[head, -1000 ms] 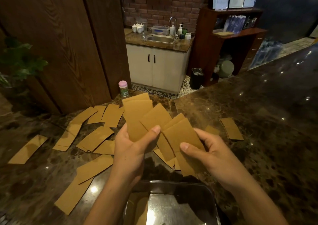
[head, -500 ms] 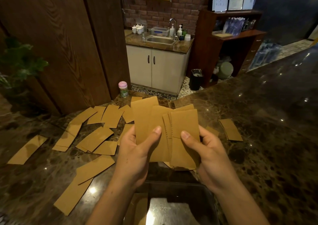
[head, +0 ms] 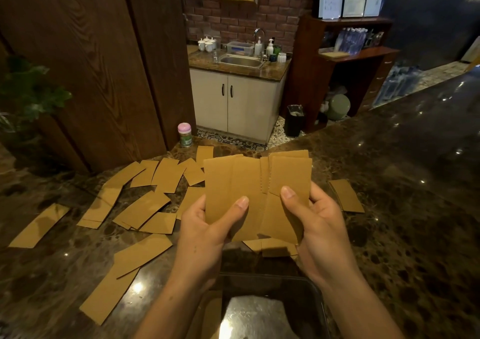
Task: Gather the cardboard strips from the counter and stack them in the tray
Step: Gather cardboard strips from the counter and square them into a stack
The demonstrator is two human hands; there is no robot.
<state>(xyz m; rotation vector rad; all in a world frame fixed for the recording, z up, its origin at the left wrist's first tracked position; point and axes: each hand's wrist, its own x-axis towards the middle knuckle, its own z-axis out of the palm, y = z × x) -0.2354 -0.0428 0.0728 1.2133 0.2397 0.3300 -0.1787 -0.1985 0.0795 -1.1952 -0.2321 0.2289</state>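
Cardboard strips [head: 141, 209] lie scattered across the left part of the dark marbled worktop [head: 415, 248], many overlapping one another. A lone strip [head: 39, 225] lies apart at the far left, below a leafy plant [head: 28, 92] that stands against the wood-panelled wall [head: 91, 66]. Nearer the front, two long strips [head: 122, 276] lie overlapped at a slant. Behind the scatter, at the worktop's far edge, a small jar with a pink lid [head: 185, 135] stands upright.

In the middle, both hands hold a fanned bundle of strips [head: 249, 183] upright above the worktop. The left hand [head: 202, 237] grips the bundle's lower left edge, with the thumb pressed on the near face and the fingers curled behind. The right hand [head: 322, 232] grips the lower right edge the same way. The strips in the bundle overlap side by side, with their top ends roughly level. Under the bundle a few more strips [head: 275, 250] lie flat on the worktop, just beyond the metal tray [head: 318, 294]. The tray's dark rim and shiny floor show between the forearms at the bottom of the view. A brownish patch at its left side may be cardboard, but I cannot tell.

Right of the hands, a small pile of strips [head: 346, 196] lies by itself on the worktop. Beyond the worktop stand a white sink cabinet [head: 237, 105], a black bin [head: 294, 120] and a wooden shelf unit [head: 350, 61].
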